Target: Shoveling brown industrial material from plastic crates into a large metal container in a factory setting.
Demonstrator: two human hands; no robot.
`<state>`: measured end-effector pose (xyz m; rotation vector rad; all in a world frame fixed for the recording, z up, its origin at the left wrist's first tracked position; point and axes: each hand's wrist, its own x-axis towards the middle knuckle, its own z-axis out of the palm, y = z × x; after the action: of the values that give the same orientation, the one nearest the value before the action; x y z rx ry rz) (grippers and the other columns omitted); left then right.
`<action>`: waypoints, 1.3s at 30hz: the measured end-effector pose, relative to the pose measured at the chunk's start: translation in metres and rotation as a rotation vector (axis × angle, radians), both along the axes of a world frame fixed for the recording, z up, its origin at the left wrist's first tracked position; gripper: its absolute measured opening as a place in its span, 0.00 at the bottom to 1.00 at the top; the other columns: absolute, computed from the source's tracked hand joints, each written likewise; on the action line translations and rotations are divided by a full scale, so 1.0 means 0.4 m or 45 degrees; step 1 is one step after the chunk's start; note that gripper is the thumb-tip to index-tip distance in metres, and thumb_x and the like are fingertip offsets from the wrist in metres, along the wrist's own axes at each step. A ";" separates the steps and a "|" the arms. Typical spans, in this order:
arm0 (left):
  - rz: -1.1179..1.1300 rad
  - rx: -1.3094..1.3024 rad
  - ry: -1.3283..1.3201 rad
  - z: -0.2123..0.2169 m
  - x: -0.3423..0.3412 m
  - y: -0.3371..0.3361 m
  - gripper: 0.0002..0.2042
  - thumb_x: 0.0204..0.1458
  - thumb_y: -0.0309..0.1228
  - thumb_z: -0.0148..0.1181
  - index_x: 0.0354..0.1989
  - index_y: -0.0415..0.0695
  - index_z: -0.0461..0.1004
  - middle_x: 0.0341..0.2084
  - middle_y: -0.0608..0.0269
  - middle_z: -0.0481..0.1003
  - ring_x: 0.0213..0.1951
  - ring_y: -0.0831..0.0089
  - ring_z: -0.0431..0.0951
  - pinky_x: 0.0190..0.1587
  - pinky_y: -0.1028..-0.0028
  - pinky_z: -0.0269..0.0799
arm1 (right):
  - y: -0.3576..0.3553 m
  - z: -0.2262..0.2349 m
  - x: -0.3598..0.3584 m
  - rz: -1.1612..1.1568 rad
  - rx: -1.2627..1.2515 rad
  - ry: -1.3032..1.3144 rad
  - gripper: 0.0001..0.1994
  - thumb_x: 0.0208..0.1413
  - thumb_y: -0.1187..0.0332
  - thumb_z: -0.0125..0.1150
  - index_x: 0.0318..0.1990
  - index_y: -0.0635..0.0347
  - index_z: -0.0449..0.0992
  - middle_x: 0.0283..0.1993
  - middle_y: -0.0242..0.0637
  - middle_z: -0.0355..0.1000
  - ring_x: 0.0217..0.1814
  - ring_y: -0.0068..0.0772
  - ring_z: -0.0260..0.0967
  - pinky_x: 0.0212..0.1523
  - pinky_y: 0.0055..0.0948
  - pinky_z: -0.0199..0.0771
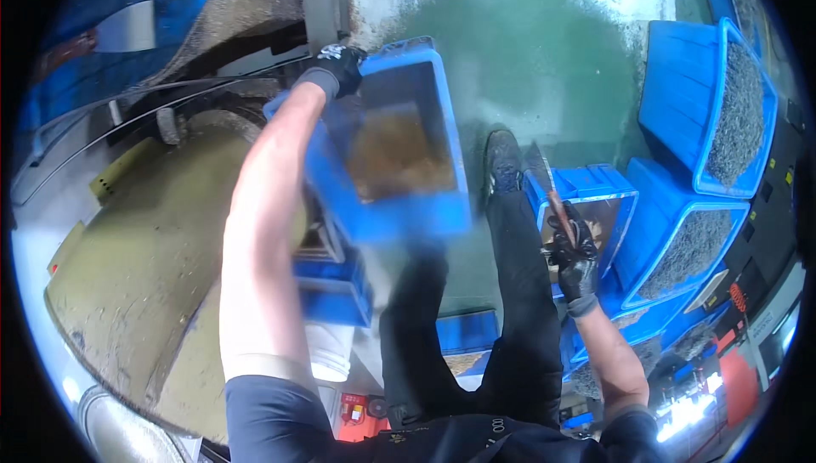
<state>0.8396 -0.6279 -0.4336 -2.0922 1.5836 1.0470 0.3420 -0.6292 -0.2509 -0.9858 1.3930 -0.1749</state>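
My left hand [337, 70], in a black glove with a grey cuff, is closed at the far left corner of a blue plastic bin [408, 218]. The bin is tilted and its near side is smeared by motion. A brown patch shows on its inside floor. My right hand [575, 261], in a shiny black glove, grips the brownish handle of a trowel [542, 166] whose grey blade points away from me. This hand is above a smaller blue crate [595, 176] with pale brown pieces inside.
On the right, blue bins [677, 81] full of grey metal shavings [738, 115] are stacked on their sides or tilted. A large round olive-coloured machine bowl [144, 268] fills the left. A white bucket [330, 351] stands by my left leg. The green floor [544, 64] shines ahead.
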 end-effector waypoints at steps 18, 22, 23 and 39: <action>0.256 -0.234 -0.193 1.087 -0.104 0.052 0.15 0.43 0.33 0.52 0.39 0.46 0.78 0.39 0.46 0.78 0.44 0.51 0.77 0.49 0.59 0.72 | 0.164 0.443 -0.428 -0.834 0.065 0.181 0.16 0.57 0.72 0.59 0.52 0.55 0.67 0.37 0.39 0.77 0.31 0.34 0.77 0.24 0.22 0.70; 0.410 -0.235 -0.281 1.465 -0.139 0.075 0.15 0.42 0.33 0.52 0.38 0.45 0.78 0.39 0.45 0.77 0.44 0.51 0.77 0.49 0.60 0.72 | 0.085 0.461 -0.515 -0.982 0.207 -0.166 0.13 0.58 0.71 0.56 0.51 0.55 0.70 0.40 0.44 0.77 0.35 0.40 0.77 0.28 0.27 0.73; 0.436 -0.283 -0.273 1.529 -0.142 0.069 0.16 0.41 0.36 0.56 0.38 0.45 0.78 0.38 0.46 0.78 0.43 0.52 0.78 0.48 0.60 0.72 | 0.037 0.400 -0.660 -0.940 0.504 -0.594 0.13 0.59 0.70 0.55 0.51 0.55 0.70 0.44 0.47 0.75 0.39 0.42 0.76 0.34 0.31 0.75; 0.031 -0.020 -1.663 2.694 0.203 0.879 0.12 0.54 0.37 0.50 0.39 0.50 0.79 0.43 0.55 0.78 0.44 0.64 0.78 0.50 0.65 0.70 | -0.126 0.758 -0.168 -0.170 0.101 -0.503 0.19 0.52 0.51 0.64 0.46 0.50 0.72 0.27 0.29 0.65 0.28 0.29 0.65 0.27 0.26 0.63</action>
<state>0.9206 -0.2763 0.6441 -2.0024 0.8355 -0.3859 0.2747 -0.6798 0.0522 -0.7443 1.0922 -0.3895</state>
